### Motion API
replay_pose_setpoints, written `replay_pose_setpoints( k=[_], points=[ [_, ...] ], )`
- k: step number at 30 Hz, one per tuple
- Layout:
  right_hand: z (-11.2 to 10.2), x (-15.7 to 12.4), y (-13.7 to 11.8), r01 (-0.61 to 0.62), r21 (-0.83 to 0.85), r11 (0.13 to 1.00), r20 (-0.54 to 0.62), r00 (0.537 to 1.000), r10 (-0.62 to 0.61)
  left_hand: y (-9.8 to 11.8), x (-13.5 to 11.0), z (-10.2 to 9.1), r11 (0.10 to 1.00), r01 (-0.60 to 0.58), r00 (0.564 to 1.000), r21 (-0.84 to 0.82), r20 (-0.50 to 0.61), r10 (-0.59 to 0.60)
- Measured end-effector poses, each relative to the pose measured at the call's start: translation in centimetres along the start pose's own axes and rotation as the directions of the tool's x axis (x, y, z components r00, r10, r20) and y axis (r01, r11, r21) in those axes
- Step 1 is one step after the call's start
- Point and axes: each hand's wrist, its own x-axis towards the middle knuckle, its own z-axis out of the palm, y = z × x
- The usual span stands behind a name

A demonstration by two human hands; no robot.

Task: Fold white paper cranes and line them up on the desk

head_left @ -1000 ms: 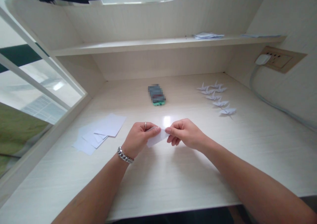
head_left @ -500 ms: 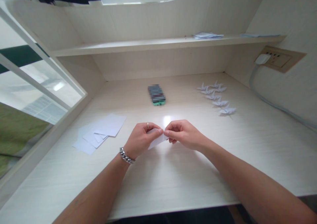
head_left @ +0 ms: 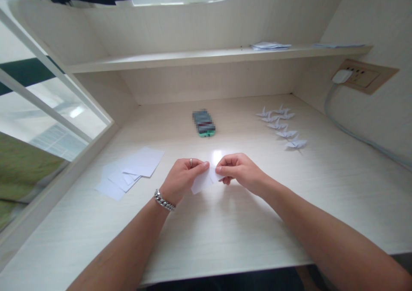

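Observation:
A small folded piece of white paper (head_left: pixel 202 182) is held just above the desk between my two hands. My left hand (head_left: pixel 183 175), with a ring and a chain bracelet, pinches its upper left part between thumb and fingers. On the other side, my right hand (head_left: pixel 240 171) grips the paper's right end with thumb and fingertips. A crease or paper edge shows between the two thumbs. Part of the paper is covered by my fingers.
Loose white paper sheets (head_left: pixel 143 162) overlap at the left. Several folded paper cranes (head_left: pixel 286 134) stand at the back right. A pixelated dark object with a green end (head_left: pixel 206 134) lies behind my hands. Papers (head_left: pixel 270 46) rest on the shelf (head_left: pixel 180 62). A cable (head_left: pixel 347 132) runs along the right wall.
My hands have drawn slightly apart at the thumbs, and more of the paper shows between them. The right hand has risen a little. The things on the desk are unchanged.

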Motion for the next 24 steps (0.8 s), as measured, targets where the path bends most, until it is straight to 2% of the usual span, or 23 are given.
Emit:
replay_pose_setpoints(
  k=[3, 9, 15, 20, 24],
  points=[
    [0.1, -0.1, -0.1, 0.005, 0.005, 1.000, 0.000, 1.000, -0.005, 0.0, -0.1, 0.0, 1.000, -0.007, 1.000, 0.016, 0.009, 0.006],
    [-0.1, -0.1, 0.2, 0.052, -0.062, 0.997, 0.011, 0.999, -0.052, 0.4, -0.4, -0.1, 0.980, -0.073, 0.997, 0.184, 0.038, 0.067],
    [-1.1, -0.3, -0.2, 0.058, -0.040, 0.998, -0.036, 0.998, -0.060, 1.0, -0.5, -0.5, 0.988, -0.101, 0.990, 0.117, -0.086, 0.111],
    [-1.7, -0.5, -0.9, 0.048, -0.023, 0.999, -0.068, 0.996, -0.049, 1.0, -0.5, -0.9, 0.989, -0.118, 0.985, 0.092, -0.114, 0.128],
    [-1.9, -0.5, -1.3, 0.017, -0.008, 1.000, -0.156, 0.988, -0.018, 0.7, -0.5, -1.0, 0.989, -0.123, 0.978, 0.081, -0.162, 0.135]
  ],
)
